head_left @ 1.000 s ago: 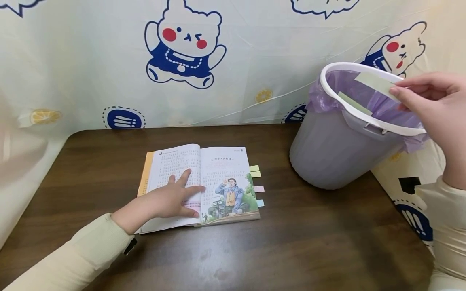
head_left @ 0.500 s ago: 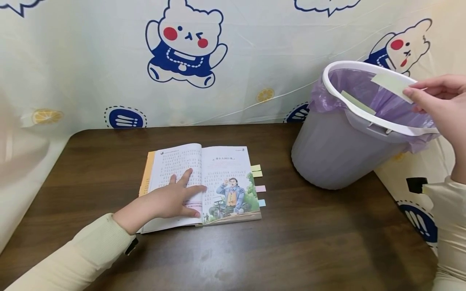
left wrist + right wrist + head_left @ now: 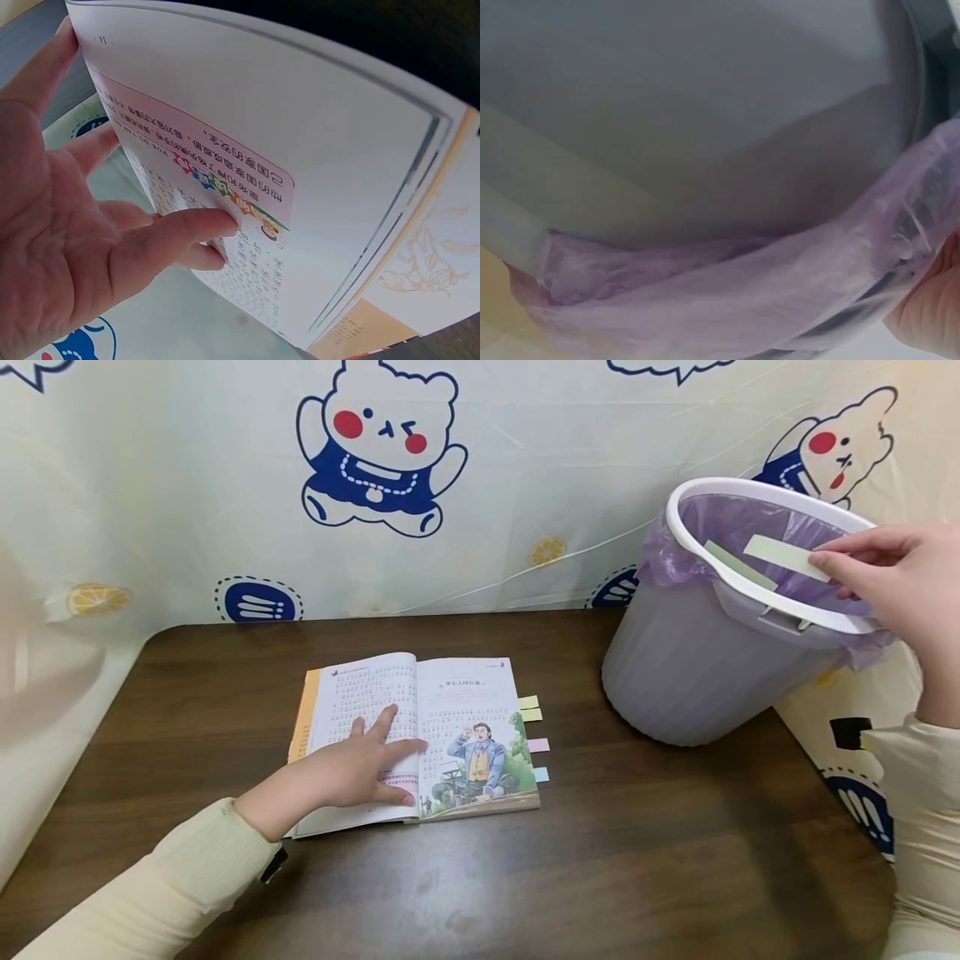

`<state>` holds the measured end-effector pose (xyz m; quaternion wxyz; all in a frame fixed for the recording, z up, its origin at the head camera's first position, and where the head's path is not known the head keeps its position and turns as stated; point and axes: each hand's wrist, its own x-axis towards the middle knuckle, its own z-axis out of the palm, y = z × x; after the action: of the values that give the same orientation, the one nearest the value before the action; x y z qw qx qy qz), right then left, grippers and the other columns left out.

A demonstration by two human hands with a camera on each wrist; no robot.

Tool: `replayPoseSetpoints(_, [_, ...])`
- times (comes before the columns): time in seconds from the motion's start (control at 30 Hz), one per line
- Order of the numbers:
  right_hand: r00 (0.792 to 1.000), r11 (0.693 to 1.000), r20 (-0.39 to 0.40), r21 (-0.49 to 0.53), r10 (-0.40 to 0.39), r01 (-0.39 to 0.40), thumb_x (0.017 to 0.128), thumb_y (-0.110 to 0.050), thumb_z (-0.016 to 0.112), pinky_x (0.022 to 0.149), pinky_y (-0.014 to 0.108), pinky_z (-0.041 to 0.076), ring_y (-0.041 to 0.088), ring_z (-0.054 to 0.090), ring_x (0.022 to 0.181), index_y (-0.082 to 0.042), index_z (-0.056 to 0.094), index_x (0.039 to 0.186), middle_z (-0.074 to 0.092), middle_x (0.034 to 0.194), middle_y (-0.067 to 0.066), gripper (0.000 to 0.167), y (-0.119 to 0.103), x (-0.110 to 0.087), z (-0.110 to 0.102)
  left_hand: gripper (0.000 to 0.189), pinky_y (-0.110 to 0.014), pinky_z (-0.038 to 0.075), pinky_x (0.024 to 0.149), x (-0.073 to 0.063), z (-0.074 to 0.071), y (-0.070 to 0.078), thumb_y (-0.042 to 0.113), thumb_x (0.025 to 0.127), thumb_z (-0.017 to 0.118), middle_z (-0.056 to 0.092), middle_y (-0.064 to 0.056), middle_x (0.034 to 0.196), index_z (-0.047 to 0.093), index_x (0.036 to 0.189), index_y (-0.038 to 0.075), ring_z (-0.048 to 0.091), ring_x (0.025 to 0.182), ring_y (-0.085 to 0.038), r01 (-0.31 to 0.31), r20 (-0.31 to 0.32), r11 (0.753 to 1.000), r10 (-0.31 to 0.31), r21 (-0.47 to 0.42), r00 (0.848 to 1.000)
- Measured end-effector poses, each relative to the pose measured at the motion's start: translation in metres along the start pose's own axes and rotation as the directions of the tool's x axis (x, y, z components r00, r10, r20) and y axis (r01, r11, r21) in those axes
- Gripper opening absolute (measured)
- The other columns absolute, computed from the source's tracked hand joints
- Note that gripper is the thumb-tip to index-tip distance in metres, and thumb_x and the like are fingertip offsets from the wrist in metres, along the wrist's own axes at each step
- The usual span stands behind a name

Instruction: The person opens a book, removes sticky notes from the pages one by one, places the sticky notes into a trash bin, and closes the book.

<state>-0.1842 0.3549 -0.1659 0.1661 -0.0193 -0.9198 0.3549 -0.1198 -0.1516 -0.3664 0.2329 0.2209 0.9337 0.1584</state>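
My left hand (image 3: 348, 772) lies with spread fingers on the left page of an open book (image 3: 476, 693). In the left wrist view, the thumb and fingers of that hand (image 3: 82, 232) lie over the printed page (image 3: 247, 112). Over the mouth of a grey bin (image 3: 705, 668), my right hand (image 3: 903, 577) pinches a pale green paper strip (image 3: 783, 557) by one end. Another green strip (image 3: 738, 565) sits at the near inner side of the bin. The right wrist view shows the bin's wall (image 3: 705, 90), the purple liner (image 3: 727, 292) and a bit of hand (image 3: 930, 315).
Several coloured tabs (image 3: 538, 745) stick out from the book's right edge. The bin, with a white rim (image 3: 678, 502), stands tilted at the right of the brown table (image 3: 450, 885). A printed cloth (image 3: 510, 468) hangs behind the table.
My right hand first shifts a little right with the pale green strip, then left and slightly down, so the strip lies lower over the bin. The left hand stays on the page.
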Motion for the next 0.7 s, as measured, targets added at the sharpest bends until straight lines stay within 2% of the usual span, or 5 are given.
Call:
replayPoseSetpoints(0.07, [1.0, 0.997, 0.016, -0.082, 0.005, -0.004, 0.098, -0.024, 0.071, 0.05, 0.011, 0.039, -0.004, 0.053, 0.053, -0.044, 0.073, 0.077, 0.057, 0.058, -0.03, 0.029, -0.001, 0.001, 0.001, 0.075, -0.076, 0.047, 0.083, 0.0, 0.0, 0.0, 0.049, 0.088, 0.078, 0.011, -0.036, 0.163, 0.052, 0.152, 0.019, 0.017, 0.134, -0.075, 0.001, 0.001, 1.0, -0.001, 0.0, 1.0])
replayPoseSetpoints(0.13, [1.0, 0.986, 0.027, -0.168, -0.003, 0.007, 0.099, -0.027, 0.07, 0.05, 0.014, 0.038, -0.003, 0.05, 0.056, -0.024, 0.081, 0.087, 0.054, 0.056, -0.03, 0.017, -0.003, 0.0, 0.003, 0.075, -0.076, 0.046, 0.084, 0.0, 0.0, -0.001, 0.049, 0.088, 0.078, 0.012, -0.035, 0.164, 0.052, 0.152, 0.019, 0.017, 0.135, -0.074, 0.001, 0.0, 1.0, -0.001, 0.002, 1.0])
replayPoseSetpoints(0.27, [0.998, 0.95, 0.048, -0.308, -0.036, 0.049, 0.099, -0.028, 0.07, 0.05, 0.019, 0.035, 0.001, 0.044, 0.062, 0.011, 0.07, 0.115, 0.053, 0.054, -0.027, 0.042, -0.007, -0.002, 0.006, 0.075, -0.077, 0.045, 0.086, 0.0, 0.0, -0.001, 0.05, 0.088, 0.078, 0.012, -0.035, 0.164, 0.052, 0.152, 0.02, 0.018, 0.136, -0.074, -0.001, -0.001, 1.0, 0.001, 0.006, 1.0])
replayPoseSetpoints(0.43, [0.997, 0.926, 0.071, -0.374, -0.036, 0.06, 0.099, -0.03, 0.07, 0.052, 0.022, 0.034, 0.003, 0.044, 0.062, 0.011, 0.069, 0.117, 0.06, 0.057, -0.015, 0.044, -0.012, -0.004, 0.007, 0.075, -0.078, 0.044, 0.085, -0.001, 0.0, -0.001, 0.05, 0.088, 0.078, 0.012, -0.035, 0.164, 0.052, 0.152, 0.02, 0.017, 0.135, -0.074, 0.001, -0.003, 1.0, -0.001, -0.003, 1.0])
replayPoseSetpoints(0.7, [0.998, 0.927, 0.061, -0.37, -0.035, 0.055, 0.1, -0.03, 0.069, 0.051, 0.021, 0.035, 0.0, 0.045, 0.06, 0.01, 0.07, 0.116, 0.058, 0.057, -0.018, 0.044, -0.013, -0.006, 0.007, 0.075, -0.078, 0.044, 0.086, -0.002, -0.001, 0.0, 0.049, 0.088, 0.078, 0.011, -0.034, 0.164, 0.052, 0.152, 0.021, 0.017, 0.136, -0.074, 0.008, 0.002, 1.0, -0.008, -0.011, 1.0])
